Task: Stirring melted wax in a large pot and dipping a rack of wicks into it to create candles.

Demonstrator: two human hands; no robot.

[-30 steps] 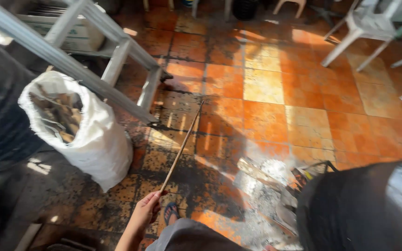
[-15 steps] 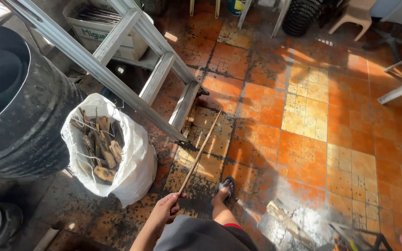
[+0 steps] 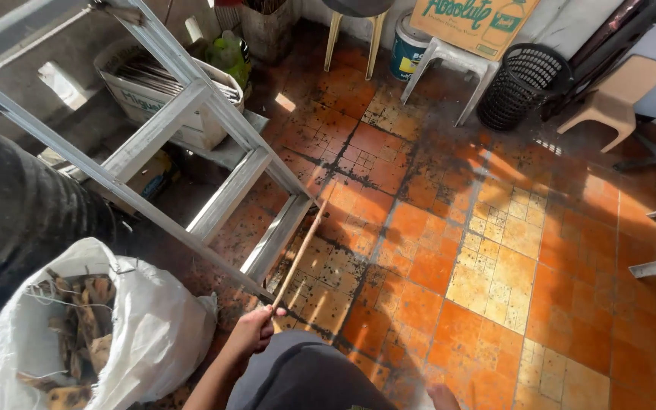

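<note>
Thin stick (image 3: 300,253) gripped in left hand (image 3: 254,330), angled forward.

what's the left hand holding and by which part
The left hand grips a thin wooden stick at its near end; the far end points toward the ladder.

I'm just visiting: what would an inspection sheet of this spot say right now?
Surface: orange tiled floor, heavily soot-stained, sunlit in patches.
Job's things: thin wooden stick, its far end pointing toward the ladder's foot.
Clutter: white sack holding wood scraps; black drum beside it.
Grippers: left hand closed round the stick's near end; right hand not in view.
Cables: nothing seen.
Surroundings: aluminium ladder lying slanted, cardboard box behind it, black mesh basket, plastic stools, a paint bucket.
</note>
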